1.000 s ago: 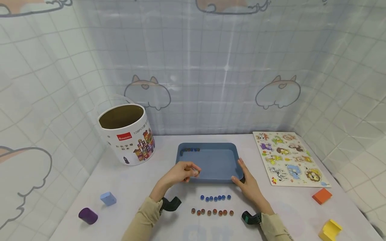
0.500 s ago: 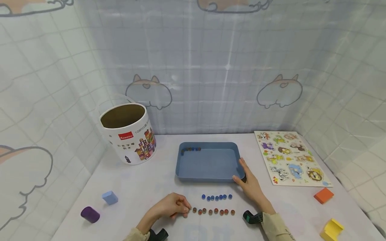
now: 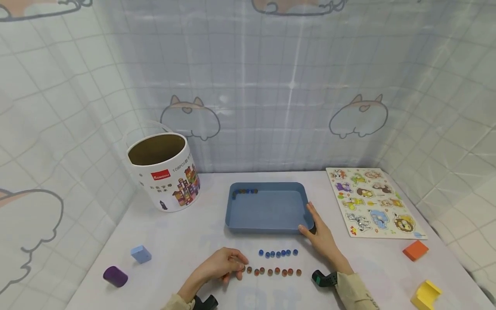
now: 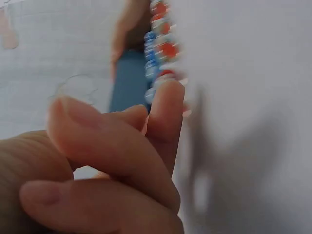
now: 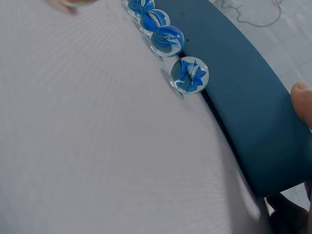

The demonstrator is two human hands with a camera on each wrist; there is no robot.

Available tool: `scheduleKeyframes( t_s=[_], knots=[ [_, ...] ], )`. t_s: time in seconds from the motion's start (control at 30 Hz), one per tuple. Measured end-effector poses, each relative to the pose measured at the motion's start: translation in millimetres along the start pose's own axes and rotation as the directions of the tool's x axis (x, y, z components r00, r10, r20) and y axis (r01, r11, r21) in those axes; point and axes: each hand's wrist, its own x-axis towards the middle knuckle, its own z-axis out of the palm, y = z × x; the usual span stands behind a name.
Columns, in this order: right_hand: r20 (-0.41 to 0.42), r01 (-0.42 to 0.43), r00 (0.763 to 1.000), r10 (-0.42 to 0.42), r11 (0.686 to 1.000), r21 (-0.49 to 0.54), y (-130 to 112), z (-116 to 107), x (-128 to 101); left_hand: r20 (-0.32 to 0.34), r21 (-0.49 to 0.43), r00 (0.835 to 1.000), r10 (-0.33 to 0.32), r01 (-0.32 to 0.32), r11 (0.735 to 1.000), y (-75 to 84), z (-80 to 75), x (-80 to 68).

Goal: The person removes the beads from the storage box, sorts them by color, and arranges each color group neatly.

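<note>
Comparing this moment with a second ago, a change of station is recorded for the left hand (image 3: 224,263): it was then seen over the near left part of the blue tray (image 3: 271,211) with something small at its fingertips, and is now found low over the worktop (image 3: 178,241), at the left end of the reddish row (image 3: 270,272). An end marble (image 3: 243,269) is now seen there, just beside the next marble, where none was visible a second ago.

The left fingers (image 4: 168,107) are curled, and the end marble appears to be pinched at their tips in the head view; in the left wrist view it is mostly hidden behind a finger. Whether its weight is already borne by the worktop cannot be told.

The tray is steadied at its near right corner by the right hand (image 3: 324,245), whose fingers are laid straight along the right wall, with the thumb at the near rim. No change is noted in that contact, in the blue row (image 3: 278,254) set between tray and reddish row, or in the tray marbles (image 3: 243,191) lined up in the far left corner. It is judged that the reddish row is being lengthened by one marble at its left end.
</note>
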Motion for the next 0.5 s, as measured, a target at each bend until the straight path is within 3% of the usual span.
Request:
scheduleKeyframes(
  t_s=[0.13, 0.23, 0.37, 0.5],
  knots=[
    [0.000, -0.009, 1.000, 0.009, 1.000, -0.003, 0.6, -0.6, -0.6, -0.048, 0.010, 0.998, 0.048, -0.047, 0.999, 17.2, -14.3, 6.6],
    [-0.007, -0.012, 1.000, 0.012, 1.000, -0.005, 1.0, -0.9, -0.9, -0.109, 0.005, 0.989, 0.099, -0.099, 0.995, 36.6, -29.7, 20.4],
    [-0.002, -0.008, 1.000, 0.008, 1.000, -0.009, 1.8, 0.4, -0.8, -0.228, -0.014, 0.967, 0.113, -0.119, 0.993, 62.1, -46.6, 49.8],
    [-0.005, -0.003, 1.000, 0.003, 1.000, -0.004, 1.7, 2.8, -0.1, -0.342, -0.060, 0.936, 0.087, -0.114, 0.992, 76.0, -56.0, 86.6]
  ],
)
